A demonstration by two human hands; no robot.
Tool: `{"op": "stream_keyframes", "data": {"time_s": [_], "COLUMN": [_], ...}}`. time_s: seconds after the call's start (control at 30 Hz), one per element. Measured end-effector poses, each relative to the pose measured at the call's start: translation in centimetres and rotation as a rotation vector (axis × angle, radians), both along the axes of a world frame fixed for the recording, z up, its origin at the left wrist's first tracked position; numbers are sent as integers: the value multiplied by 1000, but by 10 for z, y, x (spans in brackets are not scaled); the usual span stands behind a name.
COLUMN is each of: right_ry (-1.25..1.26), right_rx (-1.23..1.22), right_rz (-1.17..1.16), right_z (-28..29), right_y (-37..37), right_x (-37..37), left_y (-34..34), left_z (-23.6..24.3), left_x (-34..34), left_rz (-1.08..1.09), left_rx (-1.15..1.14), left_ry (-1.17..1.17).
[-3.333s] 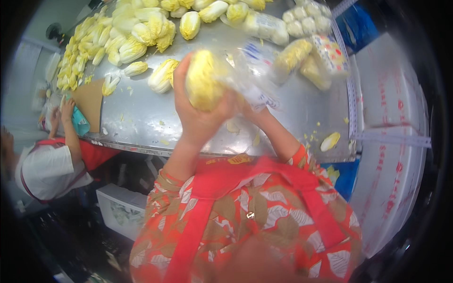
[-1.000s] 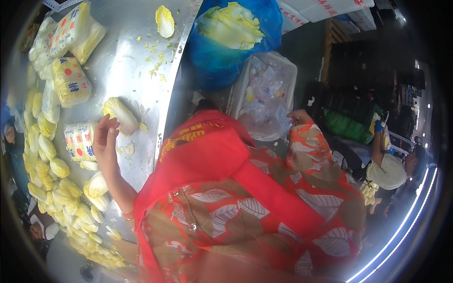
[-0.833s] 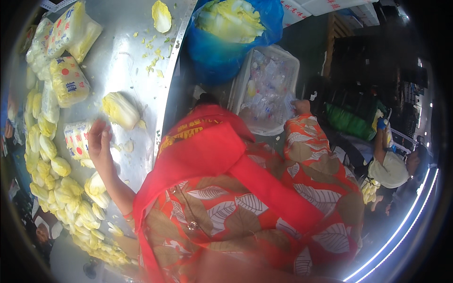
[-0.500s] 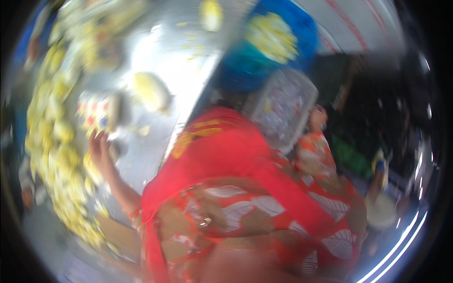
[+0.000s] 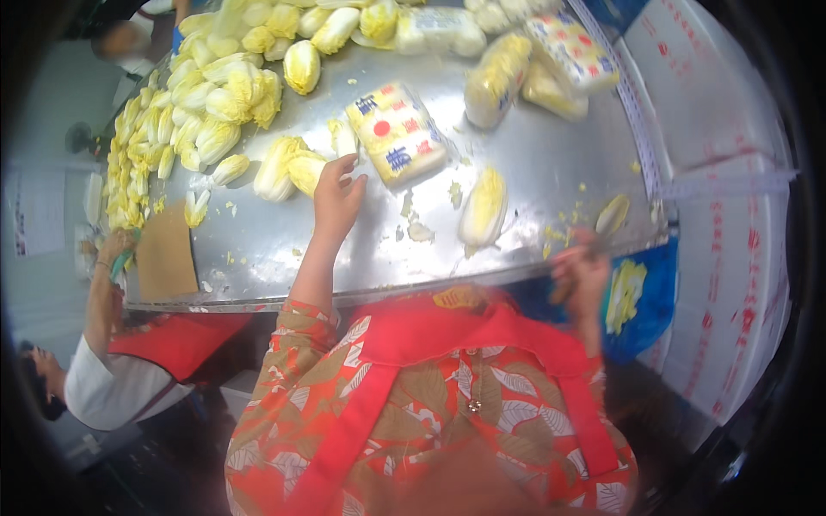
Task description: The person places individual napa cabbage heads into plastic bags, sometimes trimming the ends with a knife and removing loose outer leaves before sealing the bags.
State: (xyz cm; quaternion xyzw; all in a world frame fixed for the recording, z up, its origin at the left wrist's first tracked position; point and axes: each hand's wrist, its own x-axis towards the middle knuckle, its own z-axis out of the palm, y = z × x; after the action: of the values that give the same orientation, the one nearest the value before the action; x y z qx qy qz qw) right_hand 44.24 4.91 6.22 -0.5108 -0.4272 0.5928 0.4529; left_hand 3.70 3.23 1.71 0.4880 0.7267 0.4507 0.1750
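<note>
One loose napa cabbage (image 5: 484, 206) is lying on the metal table (image 5: 379, 245), ahead and left of the nearer right hand (image 5: 583, 267) — blur is hiding whether that holds anything — its long axis running near-to-far. The left hand (image 5: 337, 198), fingers loosely parted, apparently empty, is hovering beside a printed plastic-wrapped pack (image 5: 397, 133).

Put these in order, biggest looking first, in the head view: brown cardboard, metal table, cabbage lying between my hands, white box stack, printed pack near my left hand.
Largest to smallest:
1. Metal table
2. White box stack
3. Printed pack and brown cardboard, too close to rank
4. Cabbage
</note>
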Motion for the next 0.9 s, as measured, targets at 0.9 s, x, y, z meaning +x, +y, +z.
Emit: {"op": "stream_keyframes", "data": {"time_s": [0.9], "right_ry": [-29], "right_rx": [100], "right_rz": [817], "right_z": [-41], "right_y": [163], "right_x": [-226], "left_y": [32], "left_z": [-43], "left_x": [51], "left_rz": [247], "left_rx": [-81], "left_ry": [-1178]}}
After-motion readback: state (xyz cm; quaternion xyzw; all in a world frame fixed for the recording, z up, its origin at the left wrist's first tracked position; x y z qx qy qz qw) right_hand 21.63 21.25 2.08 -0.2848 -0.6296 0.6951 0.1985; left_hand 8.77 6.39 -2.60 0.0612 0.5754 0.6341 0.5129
